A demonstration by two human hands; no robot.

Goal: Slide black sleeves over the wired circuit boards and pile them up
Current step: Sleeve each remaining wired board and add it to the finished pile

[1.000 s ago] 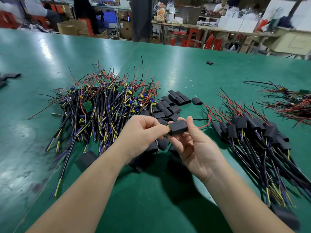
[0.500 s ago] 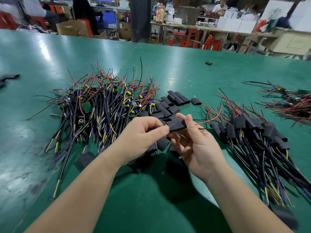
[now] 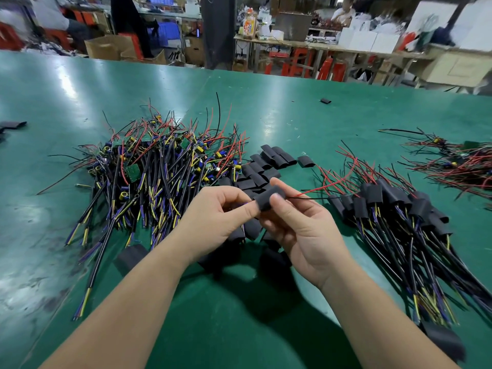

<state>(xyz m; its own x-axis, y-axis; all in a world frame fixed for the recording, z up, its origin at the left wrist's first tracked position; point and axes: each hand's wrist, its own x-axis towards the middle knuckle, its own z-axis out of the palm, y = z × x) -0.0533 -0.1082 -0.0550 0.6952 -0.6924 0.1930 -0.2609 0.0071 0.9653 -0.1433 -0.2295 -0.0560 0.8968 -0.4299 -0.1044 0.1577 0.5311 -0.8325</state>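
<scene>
Currently both hands raised above green worktop (image 3: 266, 328), centre-near; black sleeve (image 3: 269, 198) held between them, roughly level; right hand (image 3: 300, 227) grip closed round sleeve, thumb on top, fingers beneath; left hand (image 3: 215, 217) grip pinching sleeve's left end, thumb against forefinger; thin red and black wires (image 3: 319, 189) exit sleeve's right end; board inside hidden; unsleeved boards pile (image 3: 159, 169) on left; loose sleeves (image 3: 271, 161) just beyond hands; sleeved pile (image 3: 399, 209) on right, well apart from unsleeved pile.
</scene>
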